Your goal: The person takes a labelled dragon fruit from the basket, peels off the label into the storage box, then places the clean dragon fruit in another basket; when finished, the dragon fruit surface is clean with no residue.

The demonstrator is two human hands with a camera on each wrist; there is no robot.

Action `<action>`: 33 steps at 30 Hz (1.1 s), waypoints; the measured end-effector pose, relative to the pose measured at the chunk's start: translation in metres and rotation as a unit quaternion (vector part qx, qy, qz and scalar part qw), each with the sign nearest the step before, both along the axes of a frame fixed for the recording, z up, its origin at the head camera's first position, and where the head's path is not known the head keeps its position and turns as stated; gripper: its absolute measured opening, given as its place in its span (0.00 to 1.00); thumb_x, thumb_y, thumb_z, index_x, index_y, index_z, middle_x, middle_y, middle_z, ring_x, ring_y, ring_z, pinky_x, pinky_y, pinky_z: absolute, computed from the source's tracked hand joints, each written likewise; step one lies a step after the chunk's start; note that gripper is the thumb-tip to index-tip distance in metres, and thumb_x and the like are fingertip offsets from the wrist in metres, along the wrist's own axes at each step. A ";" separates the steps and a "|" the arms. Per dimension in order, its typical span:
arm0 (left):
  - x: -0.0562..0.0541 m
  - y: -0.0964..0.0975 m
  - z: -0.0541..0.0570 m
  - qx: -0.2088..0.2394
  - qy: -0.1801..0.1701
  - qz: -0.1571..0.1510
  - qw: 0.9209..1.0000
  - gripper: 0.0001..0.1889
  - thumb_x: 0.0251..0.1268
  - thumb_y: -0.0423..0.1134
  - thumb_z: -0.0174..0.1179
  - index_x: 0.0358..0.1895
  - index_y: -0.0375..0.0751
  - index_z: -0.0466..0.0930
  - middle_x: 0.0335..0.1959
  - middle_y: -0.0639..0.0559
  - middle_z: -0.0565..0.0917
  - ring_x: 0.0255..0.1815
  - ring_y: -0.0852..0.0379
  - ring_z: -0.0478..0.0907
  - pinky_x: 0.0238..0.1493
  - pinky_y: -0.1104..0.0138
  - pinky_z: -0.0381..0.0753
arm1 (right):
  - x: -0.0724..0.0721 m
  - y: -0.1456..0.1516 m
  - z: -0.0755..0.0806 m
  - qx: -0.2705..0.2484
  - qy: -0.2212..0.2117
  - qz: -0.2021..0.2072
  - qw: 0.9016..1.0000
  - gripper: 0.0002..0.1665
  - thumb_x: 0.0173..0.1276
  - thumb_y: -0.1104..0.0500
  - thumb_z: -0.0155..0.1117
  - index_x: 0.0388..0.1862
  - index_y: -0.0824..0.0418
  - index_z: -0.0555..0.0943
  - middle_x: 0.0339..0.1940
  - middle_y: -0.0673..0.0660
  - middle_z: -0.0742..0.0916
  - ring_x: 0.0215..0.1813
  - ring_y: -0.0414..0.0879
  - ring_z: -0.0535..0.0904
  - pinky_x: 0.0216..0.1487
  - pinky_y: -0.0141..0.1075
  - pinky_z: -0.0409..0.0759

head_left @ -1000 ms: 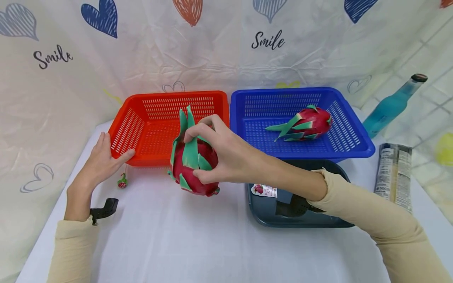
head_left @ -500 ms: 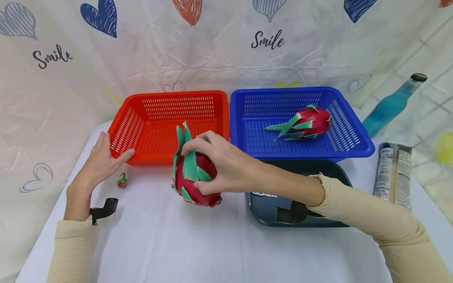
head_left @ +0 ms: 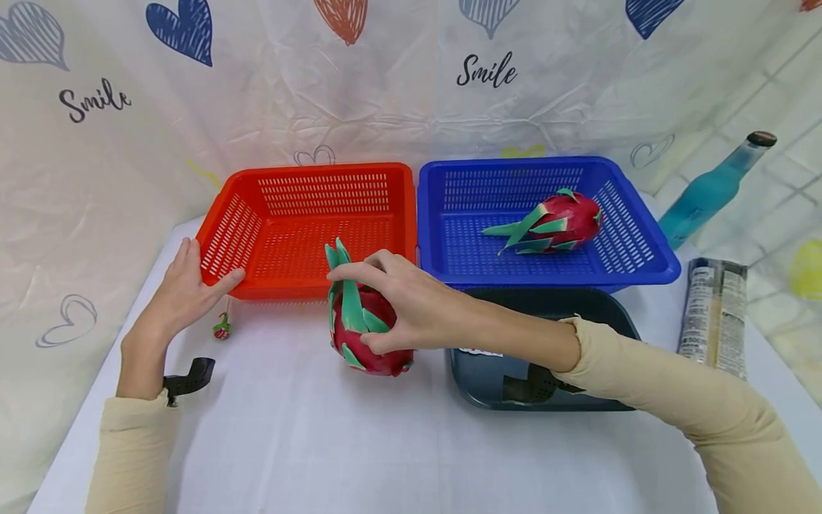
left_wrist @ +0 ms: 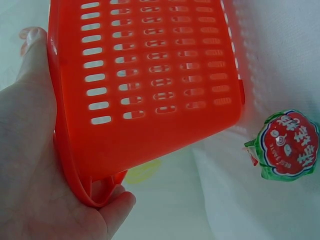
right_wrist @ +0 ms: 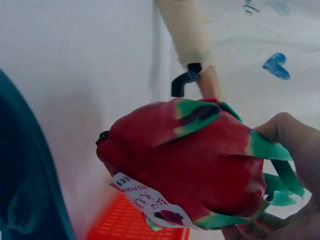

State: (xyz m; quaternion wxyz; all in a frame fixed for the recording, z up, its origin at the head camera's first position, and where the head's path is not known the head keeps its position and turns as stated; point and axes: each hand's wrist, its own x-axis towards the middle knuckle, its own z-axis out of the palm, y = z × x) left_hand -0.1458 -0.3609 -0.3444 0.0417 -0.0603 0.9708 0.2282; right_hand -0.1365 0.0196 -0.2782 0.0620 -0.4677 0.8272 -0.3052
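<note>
My right hand (head_left: 411,303) grips a red dragon fruit (head_left: 369,321) by its green leafy end, close over the white table in front of the red basket. In the right wrist view, a white printed label is on the side of the dragon fruit (right_wrist: 195,160). My left hand (head_left: 183,285) rests against the front left corner of the red basket (head_left: 270,291), fingers straight along its side and thumb at the front rim. Beside that hand lies a lollipop (head_left: 222,328), its red and green wrapper (left_wrist: 289,145) facing the left wrist camera.
A blue basket (head_left: 462,270) stands to the right of the red one, with another dragon fruit (head_left: 565,221) inside. Partly under my right forearm sits a dark tray (head_left: 475,392). At the far right are a bottle of blue liquid (head_left: 706,196) and a printed pouch (head_left: 713,314).
My right hand has brought the dragon fruit down and back from over the red basket's front edge, then slightly right, and it is tilted more upright. The left hand has stayed put.
</note>
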 end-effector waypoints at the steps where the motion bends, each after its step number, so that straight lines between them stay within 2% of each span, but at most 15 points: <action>1: 0.000 0.000 0.000 0.000 -0.001 0.000 1.000 0.58 0.64 0.67 0.48 0.75 0.33 0.21 0.77 0.31 0.26 0.76 0.25 0.36 0.60 0.28 0.58 | 0.000 0.000 -0.003 0.003 0.004 0.001 1.000 0.47 0.55 0.54 0.71 0.73 0.44 0.62 0.52 0.53 0.77 0.52 0.40 0.70 0.38 0.28 0.78; 5: -0.001 -0.001 0.000 -0.002 -0.004 0.000 1.000 0.58 0.64 0.68 0.48 0.75 0.32 0.21 0.77 0.31 0.26 0.76 0.25 0.35 0.61 0.28 0.56 | -0.001 -0.003 -0.014 0.013 0.023 0.007 1.000 0.61 0.53 0.53 0.73 0.79 0.43 0.47 0.47 0.51 0.78 0.48 0.38 0.70 0.35 0.28 0.76; 7: -0.001 -0.002 0.000 -0.001 -0.006 0.000 1.000 0.58 0.65 0.68 0.47 0.75 0.32 0.21 0.77 0.31 0.26 0.76 0.25 0.35 0.62 0.28 0.54 | -0.001 -0.004 -0.019 0.018 0.027 0.009 0.999 0.66 0.52 0.53 0.75 0.80 0.45 0.41 0.46 0.50 0.79 0.46 0.37 0.70 0.36 0.28 0.75; 10: -0.001 -0.003 -0.001 -0.001 -0.007 -0.001 1.000 0.58 0.65 0.68 0.47 0.75 0.33 0.20 0.77 0.31 0.26 0.77 0.26 0.34 0.64 0.28 0.53 | 0.000 -0.006 -0.026 0.026 0.019 0.011 0.999 0.71 0.49 0.55 0.76 0.80 0.49 0.37 0.46 0.49 0.79 0.46 0.37 0.71 0.40 0.29 0.75; 14: -0.001 -0.003 -0.001 0.000 -0.005 0.000 1.000 0.58 0.65 0.68 0.47 0.75 0.33 0.20 0.77 0.32 0.26 0.77 0.26 0.35 0.64 0.28 0.53 | 0.003 -0.007 -0.033 0.052 -0.010 0.002 0.999 0.71 0.50 0.55 0.78 0.80 0.50 0.37 0.55 0.53 0.78 0.53 0.39 0.71 0.43 0.27 0.78; 17: -0.002 -0.004 -0.001 0.000 -0.005 0.000 1.000 0.57 0.65 0.68 0.47 0.75 0.33 0.20 0.77 0.32 0.25 0.77 0.27 0.34 0.65 0.29 0.52 | 0.005 -0.008 -0.037 0.073 -0.007 -0.008 0.997 0.69 0.52 0.51 0.78 0.80 0.53 0.40 0.58 0.54 0.76 0.57 0.42 0.70 0.44 0.28 0.79; 21: -0.002 -0.004 -0.001 -0.001 -0.001 0.000 1.000 0.57 0.66 0.68 0.46 0.75 0.32 0.21 0.77 0.32 0.25 0.77 0.27 0.33 0.66 0.29 0.51 | 0.008 -0.008 -0.038 0.094 0.014 -0.020 0.995 0.60 0.51 0.44 0.77 0.77 0.58 0.55 0.54 0.53 0.75 0.55 0.41 0.69 0.44 0.27 0.79; 24: -0.003 -0.004 -0.001 -0.001 0.002 0.001 1.000 0.57 0.65 0.68 0.47 0.75 0.32 0.22 0.77 0.32 0.25 0.77 0.26 0.34 0.66 0.29 0.51 | 0.008 -0.007 -0.039 0.103 0.010 -0.027 0.994 0.54 0.50 0.41 0.77 0.71 0.58 0.65 0.51 0.52 0.75 0.53 0.40 0.68 0.42 0.26 0.78; 28: -0.003 -0.002 -0.001 0.001 -0.004 0.002 1.000 0.57 0.65 0.68 0.47 0.75 0.32 0.21 0.77 0.32 0.25 0.77 0.27 0.33 0.66 0.29 0.50 | 0.007 -0.006 -0.042 0.103 0.003 -0.037 0.994 0.49 0.48 0.38 0.77 0.64 0.57 0.69 0.48 0.51 0.76 0.51 0.39 0.69 0.41 0.26 0.77; 33: -0.002 -0.002 0.000 0.004 -0.006 0.002 1.000 0.57 0.65 0.68 0.46 0.75 0.32 0.20 0.77 0.33 0.24 0.77 0.27 0.32 0.65 0.29 0.50 | 0.010 -0.004 -0.048 0.086 0.048 -0.056 0.994 0.47 0.44 0.34 0.77 0.59 0.56 0.73 0.44 0.50 0.76 0.49 0.40 0.68 0.40 0.28 0.72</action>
